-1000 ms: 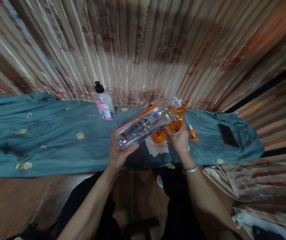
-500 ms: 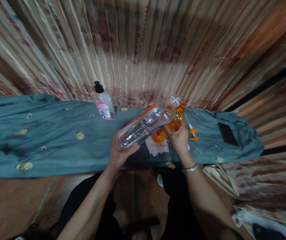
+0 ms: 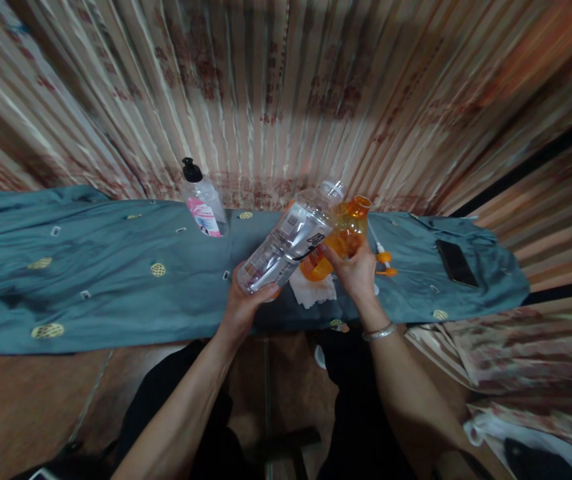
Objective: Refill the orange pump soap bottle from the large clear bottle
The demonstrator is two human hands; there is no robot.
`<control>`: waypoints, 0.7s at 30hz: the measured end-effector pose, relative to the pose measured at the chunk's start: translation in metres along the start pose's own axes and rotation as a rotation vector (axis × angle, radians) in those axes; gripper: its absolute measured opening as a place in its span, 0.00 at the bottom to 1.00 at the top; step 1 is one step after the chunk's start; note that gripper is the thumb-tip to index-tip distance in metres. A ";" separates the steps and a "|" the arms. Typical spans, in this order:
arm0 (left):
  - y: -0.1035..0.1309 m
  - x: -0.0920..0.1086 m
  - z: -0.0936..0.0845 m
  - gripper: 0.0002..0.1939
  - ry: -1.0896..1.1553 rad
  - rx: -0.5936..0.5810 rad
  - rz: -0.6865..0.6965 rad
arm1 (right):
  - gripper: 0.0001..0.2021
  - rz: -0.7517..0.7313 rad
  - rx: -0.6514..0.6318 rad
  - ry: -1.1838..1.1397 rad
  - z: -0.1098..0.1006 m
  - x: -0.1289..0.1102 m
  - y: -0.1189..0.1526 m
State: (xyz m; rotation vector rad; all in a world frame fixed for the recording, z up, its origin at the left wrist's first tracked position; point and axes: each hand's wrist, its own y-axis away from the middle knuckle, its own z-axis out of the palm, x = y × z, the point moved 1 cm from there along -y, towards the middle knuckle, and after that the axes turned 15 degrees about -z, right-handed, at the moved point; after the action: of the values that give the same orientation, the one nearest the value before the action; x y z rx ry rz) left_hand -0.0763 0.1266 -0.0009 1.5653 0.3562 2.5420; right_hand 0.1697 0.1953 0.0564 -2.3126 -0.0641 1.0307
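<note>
My left hand (image 3: 249, 293) is closed around the base of a clear plastic bottle (image 3: 286, 240) with a printed label. The bottle is tilted, its uncapped-looking neck up and to the right, near the mouth of an orange see-through bottle (image 3: 353, 230). My right hand (image 3: 356, 270) grips the orange bottle, which leans slightly to the right above the cloth. Part of it is hidden behind the clear bottle and my fingers. Under the orange bottle lies a white tissue (image 3: 313, 291). To the right of my right hand is an orange-and-white pump top (image 3: 385, 260) with a thin tube.
A clear pump bottle (image 3: 205, 212) with a black top and pink label stands at the back left of the cloth-covered table (image 3: 106, 287). A black phone (image 3: 457, 263) lies at the right. A pleated curtain (image 3: 246, 100) hangs directly behind the table.
The clear bottle has swung to a steeper tilt, its neck moving left and up, away from the orange bottle's mouth. Its label has turned. My right hand still holds the orange bottle.
</note>
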 end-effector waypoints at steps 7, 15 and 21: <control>0.008 0.008 0.011 0.37 0.073 -0.030 -0.181 | 0.43 -0.020 0.005 -0.002 0.000 0.004 -0.001; 0.012 0.011 0.015 0.36 0.123 -0.045 -0.233 | 0.45 0.021 -0.007 -0.018 0.000 0.000 0.000; 0.013 0.015 0.017 0.37 0.158 -0.038 -0.240 | 0.42 0.019 -0.038 -0.007 0.000 -0.002 0.001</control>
State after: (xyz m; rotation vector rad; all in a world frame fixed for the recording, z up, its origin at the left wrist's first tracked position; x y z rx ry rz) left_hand -0.0684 0.1200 0.0230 1.2290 0.4785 2.4740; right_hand 0.1680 0.1939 0.0570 -2.3488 -0.0650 1.0555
